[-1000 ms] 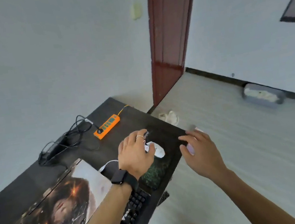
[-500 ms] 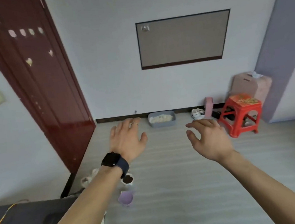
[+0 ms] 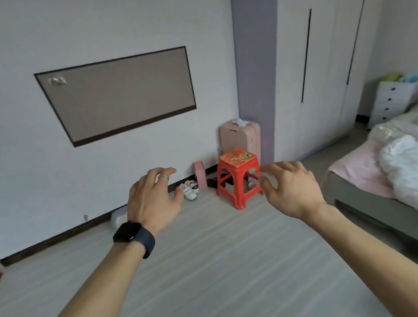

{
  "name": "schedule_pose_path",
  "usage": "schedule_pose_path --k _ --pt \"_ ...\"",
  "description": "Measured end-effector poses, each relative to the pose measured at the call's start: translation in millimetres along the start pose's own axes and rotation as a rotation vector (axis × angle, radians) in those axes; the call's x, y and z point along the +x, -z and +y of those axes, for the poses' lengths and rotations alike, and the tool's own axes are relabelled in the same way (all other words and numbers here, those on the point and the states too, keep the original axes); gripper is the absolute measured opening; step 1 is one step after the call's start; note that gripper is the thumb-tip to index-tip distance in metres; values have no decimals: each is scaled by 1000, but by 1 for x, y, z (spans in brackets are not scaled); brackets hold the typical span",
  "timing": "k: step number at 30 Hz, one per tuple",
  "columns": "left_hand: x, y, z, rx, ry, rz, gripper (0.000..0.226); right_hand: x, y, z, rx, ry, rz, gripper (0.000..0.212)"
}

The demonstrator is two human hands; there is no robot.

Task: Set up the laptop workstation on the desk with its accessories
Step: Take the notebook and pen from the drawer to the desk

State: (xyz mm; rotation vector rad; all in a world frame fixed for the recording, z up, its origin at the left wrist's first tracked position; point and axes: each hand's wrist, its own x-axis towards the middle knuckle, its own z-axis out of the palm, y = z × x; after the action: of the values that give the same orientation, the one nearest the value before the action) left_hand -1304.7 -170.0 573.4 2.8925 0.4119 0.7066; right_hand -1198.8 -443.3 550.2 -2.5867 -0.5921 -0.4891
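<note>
Over the pale floor [image 3: 217,276], left hand [image 3: 152,198] and right hand [image 3: 293,188] hover near a red stool [image 3: 239,158], grips loosely spread.

The left hand [image 3: 152,199] and right hand [image 3: 290,187] are held out apart above the floor [image 3: 217,276], holding nothing. The stool [image 3: 239,178] stands beyond them, between the two, near the wall [image 3: 18,155]. A suitcase [image 3: 239,138] stands behind the stool and shoes [image 3: 189,187] lie to its left. A board [image 3: 118,95] hangs on the wall, up and left. The wardrobe [image 3: 321,52] stands right of the suitcase. The bed [image 3: 389,175] is at far right, with a chest of drawers [image 3: 393,101] behind it.
</note>
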Motion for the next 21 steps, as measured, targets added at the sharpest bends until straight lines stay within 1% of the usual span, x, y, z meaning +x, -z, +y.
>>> schedule_pose_path --k 5,8,11,18,21 --pt "113 -85 53 -96 -122 -41 42 70 -22 85 -76 -135 24 36" --pt "195 -141 78 -146 -200 -63 40 129 -42 134 -134 -226 34 37" --pt "272 -186 94 -184 -238 -86 41 189 -56 168 -182 -303 23 38" --pt "438 -267 141 -213 -335 -116 40 331 -73 239 -238 -414 13 38" --pt "510 -310 173 -224 -383 -123 41 385 -86 287 -247 -459 25 39"
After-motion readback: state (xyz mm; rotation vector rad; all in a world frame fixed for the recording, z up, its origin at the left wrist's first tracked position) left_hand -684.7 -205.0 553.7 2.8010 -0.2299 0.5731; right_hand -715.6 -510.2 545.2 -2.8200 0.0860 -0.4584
